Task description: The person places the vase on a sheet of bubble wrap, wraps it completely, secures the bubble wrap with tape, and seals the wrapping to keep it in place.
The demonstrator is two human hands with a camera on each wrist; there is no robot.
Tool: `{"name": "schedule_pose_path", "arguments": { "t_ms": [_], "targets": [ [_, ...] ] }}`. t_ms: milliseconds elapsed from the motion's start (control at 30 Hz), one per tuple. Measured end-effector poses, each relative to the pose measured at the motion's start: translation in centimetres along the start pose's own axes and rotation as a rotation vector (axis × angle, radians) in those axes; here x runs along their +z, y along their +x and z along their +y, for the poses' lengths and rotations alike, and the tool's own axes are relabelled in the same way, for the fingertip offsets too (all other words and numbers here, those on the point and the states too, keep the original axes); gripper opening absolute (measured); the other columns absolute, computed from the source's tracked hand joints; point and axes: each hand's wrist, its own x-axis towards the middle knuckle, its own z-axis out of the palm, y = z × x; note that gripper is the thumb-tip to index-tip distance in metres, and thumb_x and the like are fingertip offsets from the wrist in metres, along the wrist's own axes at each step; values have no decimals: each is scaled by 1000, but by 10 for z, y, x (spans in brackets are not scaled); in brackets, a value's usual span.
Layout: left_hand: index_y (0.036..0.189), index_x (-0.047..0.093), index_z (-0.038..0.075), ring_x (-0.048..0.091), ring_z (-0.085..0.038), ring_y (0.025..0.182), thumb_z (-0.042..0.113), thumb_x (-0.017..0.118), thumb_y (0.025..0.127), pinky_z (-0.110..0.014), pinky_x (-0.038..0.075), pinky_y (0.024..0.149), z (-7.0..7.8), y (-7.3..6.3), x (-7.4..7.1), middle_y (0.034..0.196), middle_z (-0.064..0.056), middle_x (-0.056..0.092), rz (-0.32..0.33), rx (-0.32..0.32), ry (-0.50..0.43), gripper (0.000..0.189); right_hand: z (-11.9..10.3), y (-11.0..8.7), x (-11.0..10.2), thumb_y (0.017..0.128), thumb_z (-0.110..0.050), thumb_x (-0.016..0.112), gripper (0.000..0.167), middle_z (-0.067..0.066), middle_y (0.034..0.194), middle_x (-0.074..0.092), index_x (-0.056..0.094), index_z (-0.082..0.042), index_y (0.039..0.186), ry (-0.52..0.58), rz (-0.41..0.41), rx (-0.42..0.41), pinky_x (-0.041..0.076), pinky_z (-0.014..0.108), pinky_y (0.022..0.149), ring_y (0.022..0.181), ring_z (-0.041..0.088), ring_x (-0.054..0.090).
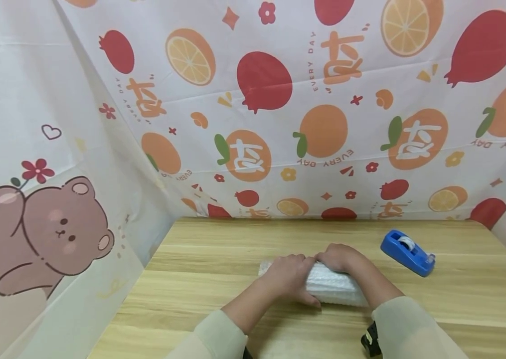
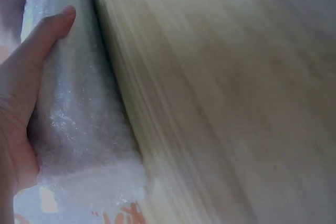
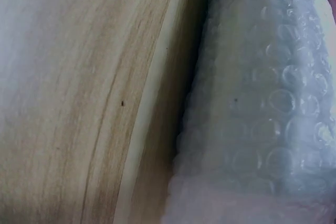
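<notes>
A long bundle in clear bubble wrap (image 1: 335, 286) lies crosswise on the wooden table, both hands on it. My left hand (image 1: 286, 276) grips its left part, fingers over the top and thumb along the near side. In the left wrist view that thumb (image 2: 60, 22) presses on the bubble wrap. My right hand (image 1: 340, 257) holds the bundle from above, its fingers bent over the far side close beside the left hand. The right wrist view shows the bubbled surface (image 3: 273, 103) up close, with a fingertip at the top edge. What the wrap covers is hidden.
A blue tape dispenser (image 1: 407, 253) with a roll of clear tape stands on the table (image 1: 217, 244) to the right of the bundle. Behind the table hangs a fruit-patterned cloth (image 1: 279, 134); a bear-printed cloth (image 1: 69, 229) hangs at the left.
</notes>
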Motion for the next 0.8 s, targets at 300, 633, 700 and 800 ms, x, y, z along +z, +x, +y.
{"name": "schedule_pose_path", "arguments": {
  "t_ms": [300, 633, 700, 800],
  "targets": [
    [123, 55, 21, 61, -8, 87, 75, 76, 61, -28, 52, 70, -3, 6, -1, 100, 8, 64, -52, -6, -33, 85, -1, -3, -1, 99, -61, 38, 66, 9, 113, 69, 69, -7, 119, -18, 55, -44, 48, 52, 88, 98, 25, 62],
    [132, 53, 18, 64, -9, 98, 75, 76, 61, -30, 55, 77, -2, 9, -1, 111, 6, 67, -61, -2, -20, 94, -5, -18, 1, 97, -67, 34, 67, 3, 121, 69, 69, -17, 122, -83, 126, -190, 44, 55, 101, 115, 28, 62],
    [134, 53, 18, 65, -10, 99, 75, 76, 62, -30, 55, 79, -2, 8, -2, 112, 5, 68, -69, -7, -27, 96, -6, -25, 4, 98, -65, 36, 63, 3, 123, 68, 68, -18, 124, -92, 127, -236, 43, 54, 102, 119, 28, 61],
    [131, 56, 19, 63, -9, 96, 74, 77, 62, -30, 54, 78, -4, 6, -2, 108, 6, 67, -80, -8, -51, 91, -7, -34, 8, 95, -67, 41, 65, 4, 124, 66, 62, -17, 131, -132, 123, -284, 44, 55, 100, 116, 28, 61]
  ]
}}
